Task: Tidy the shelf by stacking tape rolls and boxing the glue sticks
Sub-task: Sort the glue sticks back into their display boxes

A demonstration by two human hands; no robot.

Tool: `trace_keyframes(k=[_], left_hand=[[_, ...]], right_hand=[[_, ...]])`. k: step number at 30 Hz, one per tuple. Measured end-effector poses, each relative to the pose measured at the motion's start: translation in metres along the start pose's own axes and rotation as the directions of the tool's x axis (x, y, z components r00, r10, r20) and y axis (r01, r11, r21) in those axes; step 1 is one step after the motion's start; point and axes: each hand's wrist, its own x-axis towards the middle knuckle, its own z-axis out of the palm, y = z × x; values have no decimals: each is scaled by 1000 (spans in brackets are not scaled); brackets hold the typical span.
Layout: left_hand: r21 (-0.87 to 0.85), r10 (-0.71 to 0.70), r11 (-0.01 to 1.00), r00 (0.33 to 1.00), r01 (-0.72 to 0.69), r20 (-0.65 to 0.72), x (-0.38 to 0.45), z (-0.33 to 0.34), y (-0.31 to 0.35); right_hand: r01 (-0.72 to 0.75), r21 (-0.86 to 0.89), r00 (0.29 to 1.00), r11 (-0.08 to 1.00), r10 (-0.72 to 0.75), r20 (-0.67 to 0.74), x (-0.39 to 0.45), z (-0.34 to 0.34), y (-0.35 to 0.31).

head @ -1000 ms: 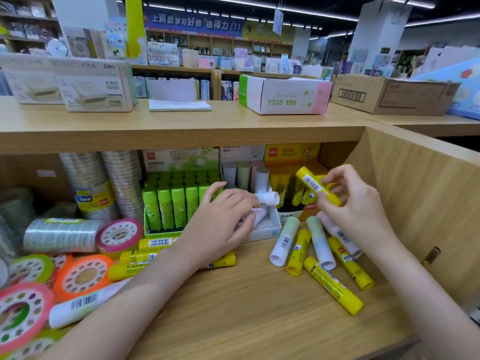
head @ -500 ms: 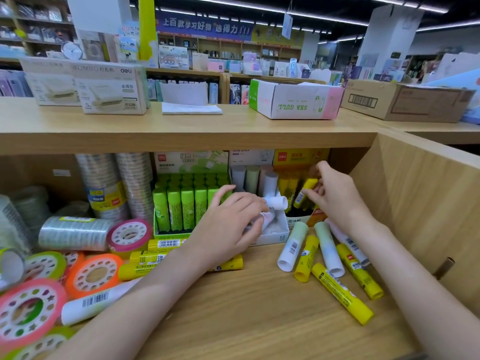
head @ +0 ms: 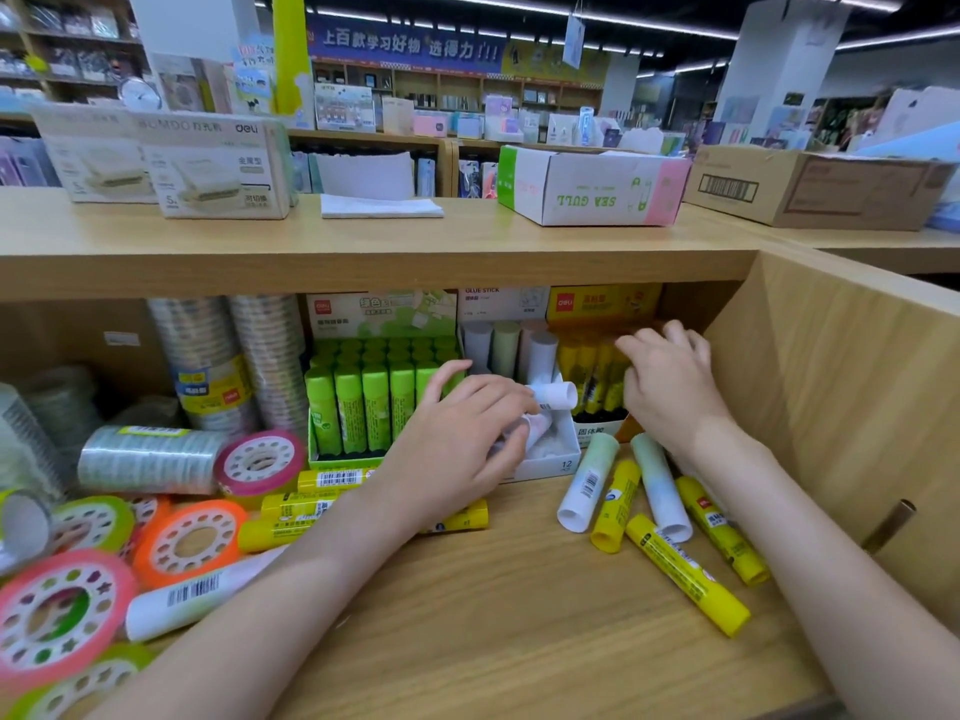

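My left hand (head: 457, 439) grips a white glue stick (head: 558, 394) over the white box (head: 563, 462), with a pinkish stick (head: 537, 428) under its fingers. My right hand (head: 670, 387) rests with fingers spread on the upright yellow glue sticks (head: 592, 376) in the yellow box and holds nothing. Loose on the shelf lie two pastel sticks (head: 587, 485) and three yellow sticks (head: 685, 579) at the right. More yellow sticks (head: 332, 480) and a white one (head: 192, 595) lie at the left. Tape rolls (head: 192, 543) lie scattered at the far left.
A full box of green glue sticks (head: 374, 397) stands left of the white box. Clear tape stacks (head: 208, 366) stand at the back left. A wooden side wall (head: 841, 407) closes the shelf on the right. Cartons (head: 592, 189) sit on the top board.
My right hand carried a yellow glue stick back into the yellow box and let it go. My left hand stayed at the white box with its stick.
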Motion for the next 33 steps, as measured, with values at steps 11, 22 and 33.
trace_keyframes(k=[11,22,33], left_hand=[[5,8,1000,1000,-8,-10,0,2,-2],[0,2,1000,1000,-2,-10,0,-1,-1],[-12,3,1000,1000,-3,-6,0,-1,-1]], right_hand=[[-16,323,1000,946,9,23,-54,-53,21],[43,151,926,988,-96,366,-88,-27,-10],[84,489,981,868,16,-195,-50,-27,-2]])
